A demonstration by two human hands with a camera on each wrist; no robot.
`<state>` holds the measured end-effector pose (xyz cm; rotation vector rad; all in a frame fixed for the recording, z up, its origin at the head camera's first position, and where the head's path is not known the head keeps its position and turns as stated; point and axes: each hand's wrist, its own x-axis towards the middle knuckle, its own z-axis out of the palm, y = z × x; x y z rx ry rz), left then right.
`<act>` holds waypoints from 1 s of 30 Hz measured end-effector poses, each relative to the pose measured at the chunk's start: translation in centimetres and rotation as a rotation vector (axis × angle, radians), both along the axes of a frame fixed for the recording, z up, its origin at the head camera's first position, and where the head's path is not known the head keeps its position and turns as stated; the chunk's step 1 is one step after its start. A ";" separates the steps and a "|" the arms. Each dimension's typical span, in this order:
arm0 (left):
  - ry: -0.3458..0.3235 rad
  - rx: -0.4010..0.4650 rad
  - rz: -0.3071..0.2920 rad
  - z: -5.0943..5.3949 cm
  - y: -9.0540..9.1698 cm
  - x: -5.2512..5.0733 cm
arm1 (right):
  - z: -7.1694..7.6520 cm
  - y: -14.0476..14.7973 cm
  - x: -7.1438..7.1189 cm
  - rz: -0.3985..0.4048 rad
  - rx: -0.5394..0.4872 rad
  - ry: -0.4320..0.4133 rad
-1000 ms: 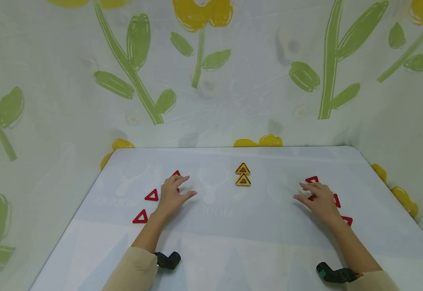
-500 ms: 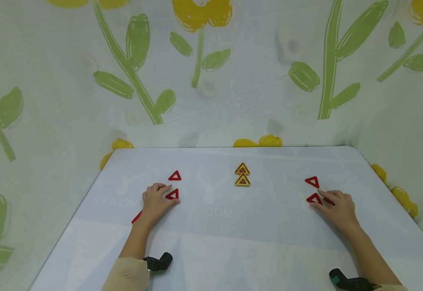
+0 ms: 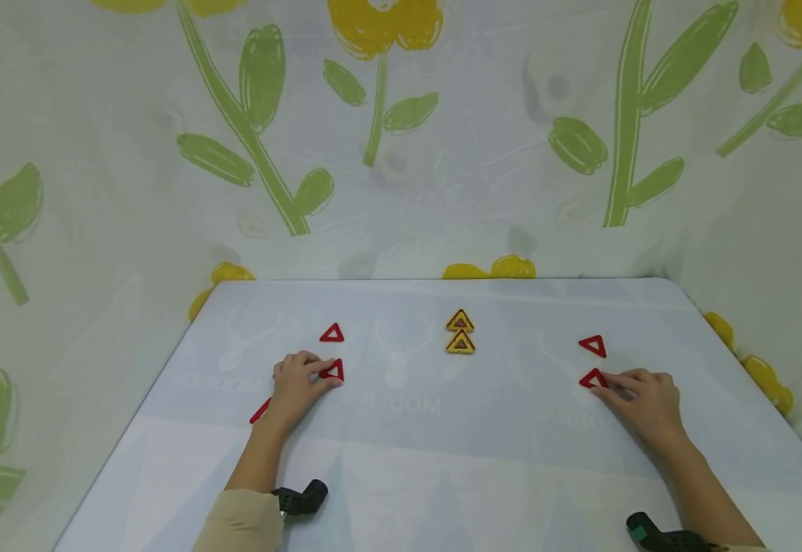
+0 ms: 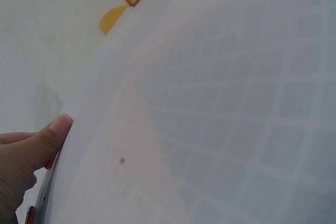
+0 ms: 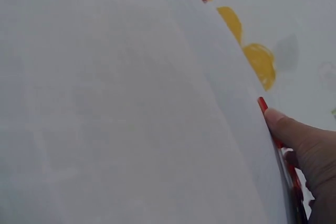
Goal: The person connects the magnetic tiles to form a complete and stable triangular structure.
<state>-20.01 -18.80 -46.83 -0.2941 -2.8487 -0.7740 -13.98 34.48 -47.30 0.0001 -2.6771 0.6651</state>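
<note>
My left hand (image 3: 296,389) pinches a red triangle frame (image 3: 340,370) between thumb and index finger at the table surface. A second red triangle (image 3: 332,339) lies just beyond it, and a third red piece (image 3: 260,411) shows partly behind my wrist. On the other side, my right hand (image 3: 649,406) pinches another red triangle (image 3: 586,376) at its near corner. One more red triangle (image 3: 603,346) lies just past that one. In the right wrist view the thumb presses against a red edge (image 5: 262,104). Anything under the palms is hidden.
Two yellow triangles (image 3: 460,343) with darker centres lie one above the other at the middle back of the white table (image 3: 442,468). A curtain (image 3: 470,192) printed with leaves and yellow flowers hangs around the table's edges. Black devices (image 3: 302,498) sit on both wrists.
Both hands have moved outward and nearer to me, then closed on the red triangles. The left triangle has shifted slightly right. The yellow triangles stay put.
</note>
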 end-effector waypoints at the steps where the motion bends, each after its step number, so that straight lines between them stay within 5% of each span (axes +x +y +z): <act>1: -0.001 0.000 -0.002 0.0 0.0 0.0 | 0.0 -0.1 0.0 0.003 -0.003 -0.003; 21: -0.059 0.060 -0.045 0.2 1.3 0.1 | 0.4 -2.0 -0.1 0.106 -0.070 -0.086; 30: -0.177 0.129 -0.047 0.8 2.2 0.7 | 0.4 -2.8 -0.3 0.171 -0.050 -0.073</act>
